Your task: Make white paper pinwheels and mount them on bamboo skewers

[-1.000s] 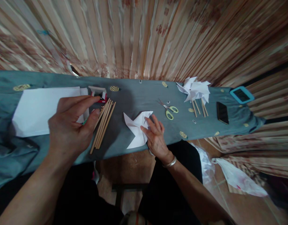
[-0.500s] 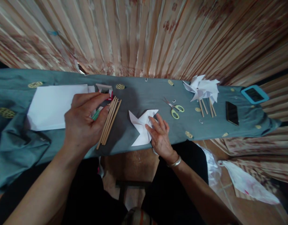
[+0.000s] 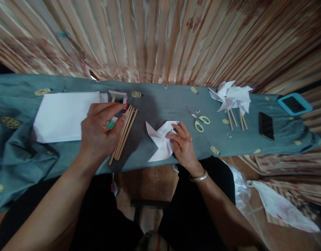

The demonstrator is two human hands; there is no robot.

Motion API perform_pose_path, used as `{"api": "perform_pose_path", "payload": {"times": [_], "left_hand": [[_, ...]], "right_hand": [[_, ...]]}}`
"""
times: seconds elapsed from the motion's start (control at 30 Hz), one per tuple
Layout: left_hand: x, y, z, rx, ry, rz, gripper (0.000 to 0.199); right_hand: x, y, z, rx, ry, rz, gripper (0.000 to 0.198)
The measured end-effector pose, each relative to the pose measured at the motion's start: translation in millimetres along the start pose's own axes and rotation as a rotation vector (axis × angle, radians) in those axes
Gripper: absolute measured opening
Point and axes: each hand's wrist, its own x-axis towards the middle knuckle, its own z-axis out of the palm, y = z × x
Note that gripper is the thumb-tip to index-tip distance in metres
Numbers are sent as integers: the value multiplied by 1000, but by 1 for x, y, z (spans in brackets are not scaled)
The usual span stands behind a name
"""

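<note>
From afar I judge the pinwheel [image 3: 160, 141] on the bench [image 3: 162, 104] light and easily creased, best held near its centre, my right hand [image 3: 185, 148] touching its right side, my left [image 3: 100, 129] curled by the sticks [image 3: 126, 134], whether either pinches anything I can't tell.

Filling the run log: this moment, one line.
left hand: near wooden sticks, hold unclear | right hand: touching paper pinwheel | scissors: lying unheld
</note>
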Motion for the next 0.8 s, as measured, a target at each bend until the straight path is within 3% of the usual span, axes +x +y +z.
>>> {"api": "perform_pose_path", "payload": {"times": [0.3, 0.53, 0.8], "left_hand": [[-1, -2, 1, -5, 9, 13, 29], [0, 2, -1, -10, 0, 15, 29], [-2, 5, -3, 8, -12, -14, 29]], "right_hand": [[-5, 1, -9, -33, -5, -54, 36], [-9, -5, -3, -191, -49, -157, 30], [-11, -7, 0, -200, -77, -238, 32]]}}
